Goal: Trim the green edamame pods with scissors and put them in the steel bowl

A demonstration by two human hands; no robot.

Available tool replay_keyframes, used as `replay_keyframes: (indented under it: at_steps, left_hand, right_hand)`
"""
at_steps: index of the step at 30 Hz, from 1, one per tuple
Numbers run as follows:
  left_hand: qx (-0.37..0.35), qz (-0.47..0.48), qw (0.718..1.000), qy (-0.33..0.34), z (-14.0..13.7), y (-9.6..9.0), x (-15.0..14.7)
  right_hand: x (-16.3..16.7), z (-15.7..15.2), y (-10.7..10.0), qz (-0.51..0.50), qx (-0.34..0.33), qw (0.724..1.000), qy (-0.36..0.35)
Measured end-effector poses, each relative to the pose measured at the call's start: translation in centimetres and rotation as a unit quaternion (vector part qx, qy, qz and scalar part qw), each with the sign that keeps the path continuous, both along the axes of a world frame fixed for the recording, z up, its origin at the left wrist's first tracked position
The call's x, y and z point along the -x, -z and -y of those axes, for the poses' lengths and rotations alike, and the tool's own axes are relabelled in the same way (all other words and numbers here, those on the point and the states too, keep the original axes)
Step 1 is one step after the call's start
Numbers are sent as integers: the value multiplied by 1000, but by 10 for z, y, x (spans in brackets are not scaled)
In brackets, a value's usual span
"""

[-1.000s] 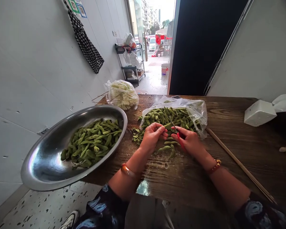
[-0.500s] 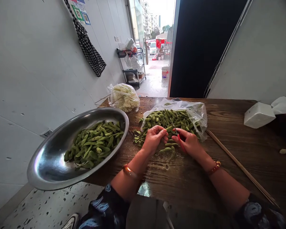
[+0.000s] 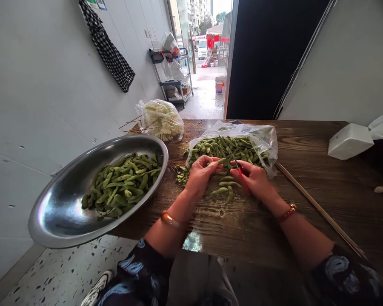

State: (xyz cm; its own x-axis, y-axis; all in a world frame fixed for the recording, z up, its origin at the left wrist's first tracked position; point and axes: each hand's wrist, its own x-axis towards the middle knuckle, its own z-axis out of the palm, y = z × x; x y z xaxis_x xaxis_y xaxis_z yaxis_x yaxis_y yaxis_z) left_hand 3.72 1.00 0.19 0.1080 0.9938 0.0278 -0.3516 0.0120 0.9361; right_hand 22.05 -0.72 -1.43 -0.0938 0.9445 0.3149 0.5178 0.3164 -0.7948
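My left hand (image 3: 201, 173) pinches a green edamame pod (image 3: 222, 161) between thumb and fingers. Close beside it, my right hand (image 3: 252, 180) is closed around red-handled scissors (image 3: 241, 171), whose blades point up and away, near the pod. Behind both hands, a heap of edamame pods (image 3: 210, 147) spills out of a clear plastic bag (image 3: 268, 140). A few loose pods (image 3: 219, 191) lie on the wood below my hands. To the left, a large metal bowl (image 3: 62, 204) holds a pile of pods (image 3: 124, 182). Small trimmings (image 3: 181, 174) lie left of the heap.
The wooden table (image 3: 230, 229) carries a bag of cauliflower (image 3: 164, 121) at the back left. Long thin sticks (image 3: 319, 208) lie slanting on the right, with a white tissue pack (image 3: 351, 140) beyond. A utility cart (image 3: 172, 76) stands by the doorway.
The view has tipped down slightly, so the scene sits higher. My left hand still holds a pod, now closer to the scissors in my right hand.
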Motion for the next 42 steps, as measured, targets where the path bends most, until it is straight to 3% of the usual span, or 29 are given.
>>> replay_keyframes:
  at_steps: [6, 10, 12, 14, 16, 18, 22, 25, 27, 29, 32, 34, 36, 39, 42]
  left_hand:
    - [12, -2, 999, 40, 1, -5, 3]
    - [-55, -160, 982, 84, 3, 0, -1]
    - [-125, -310, 940, 69, 4, 5, -3]
    - [-190, -451, 870, 61, 5, 10, -4]
    - [-225, -542, 806, 78, 8, 13, -6]
    - [-234, -597, 761, 98, 10, 14, -8]
    - [-233, -661, 704, 112, 14, 9, -11]
    - [-237, -675, 689, 115, 16, 7, -11]
    - [-241, -668, 696, 106, 16, 8, -11]
    - [-245, -636, 726, 88, 15, 9, -10]
    - [-209, -518, 826, 71, 11, 9, -9]
    - [-138, -388, 906, 93, 8, 5, -7]
    - [-60, -253, 958, 118, 8, -1, -5]
    - [-3, -154, 979, 136, 11, -5, -5]
    - [-7, -164, 975, 149, 13, -3, -8]
  right_hand:
    - [-7, -4, -3, -48, 19, 999, 17]
    - [-9, -4, -5, -50, 13, 999, 13]
    - [-9, -4, -5, -44, 8, 999, 16]
    - [-9, -4, -4, -35, 4, 999, 19]
    - [-8, -4, -4, -30, 0, 999, 18]
    - [-8, -4, -4, -27, -1, 999, 17]
    - [-8, -3, -5, -18, 5, 1000, 21]
    - [-8, -3, -5, -13, 4, 1000, 25]
    - [-9, -3, -5, -15, 2, 999, 28]
    - [-11, -4, -3, -21, 3, 999, 29]
    - [-13, -5, -1, -36, 3, 999, 30]
    - [-14, -5, -1, -38, 3, 999, 33]
    - [-12, -4, -2, -39, 6, 999, 31]
    - [-8, -2, -5, -77, 17, 997, 15]
    - [-3, 0, -8, -165, 47, 985, -8]
